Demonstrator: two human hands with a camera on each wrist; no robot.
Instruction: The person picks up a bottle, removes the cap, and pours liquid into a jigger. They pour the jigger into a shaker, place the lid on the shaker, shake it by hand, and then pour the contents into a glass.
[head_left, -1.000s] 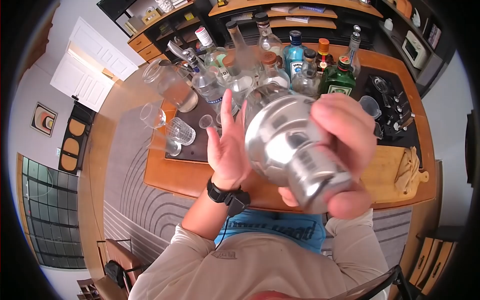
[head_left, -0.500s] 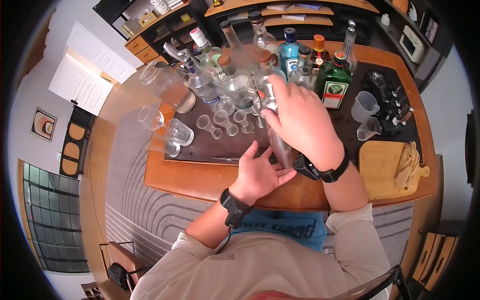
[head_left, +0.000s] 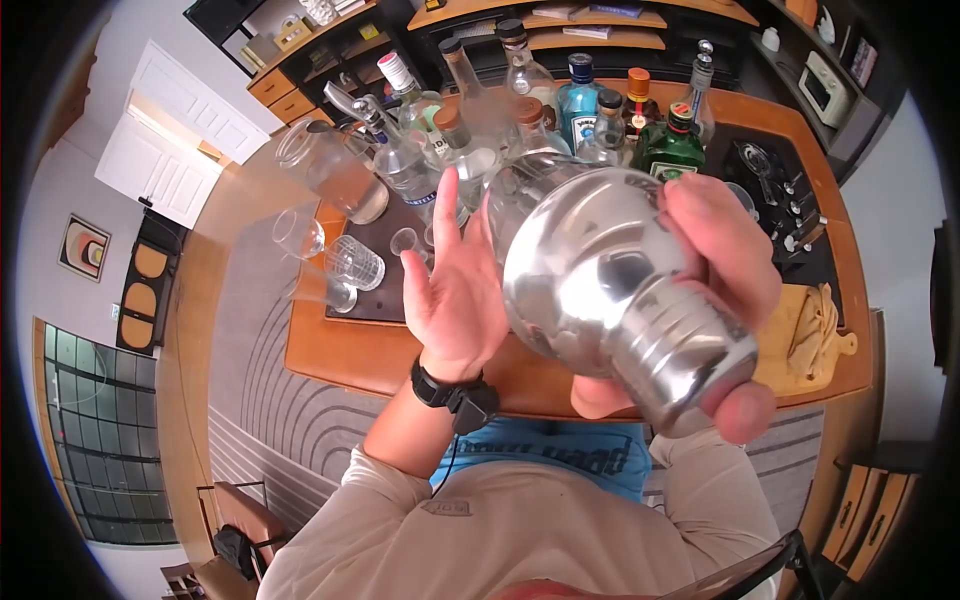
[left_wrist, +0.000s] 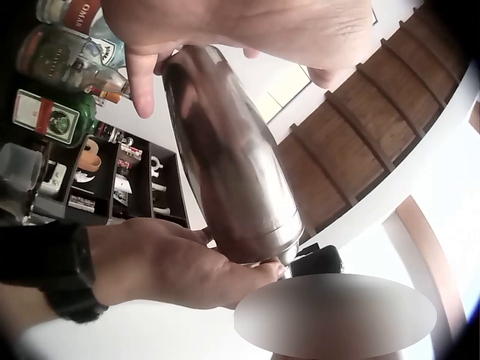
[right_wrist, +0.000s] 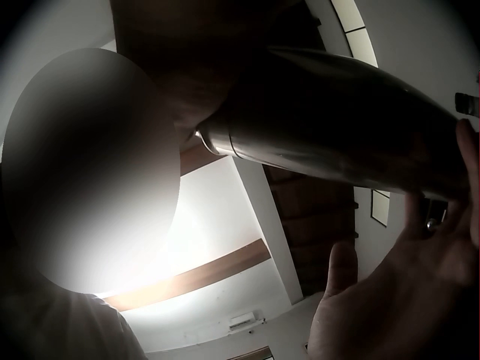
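A shiny metal shaker (head_left: 590,270) is raised close to the head camera, its capped end tilted toward the viewer. The right hand (head_left: 725,270) grips it around the cap and shoulder. Beside its far end, the left hand (head_left: 458,305) has its fingers extended and palm exposed. The left wrist view shows the shaker body (left_wrist: 229,157) slanting between the left hand (left_wrist: 247,30) above and the right hand (left_wrist: 165,259) at the cap. In the right wrist view the shaker (right_wrist: 337,120) is dark, with left fingers at its base; whether they press it I cannot tell.
Several bottles, including a green one (head_left: 672,150) and a blue one (head_left: 580,100), stand at the back of the table. A glass pitcher (head_left: 335,170) and a cut glass (head_left: 355,263) are on the left. A wooden board (head_left: 790,375) lies at the right.
Since half a second ago, the right hand has swung the shaker up from low over the table toward the head camera. The left hand has risen with it, its fingers now pointing upward.
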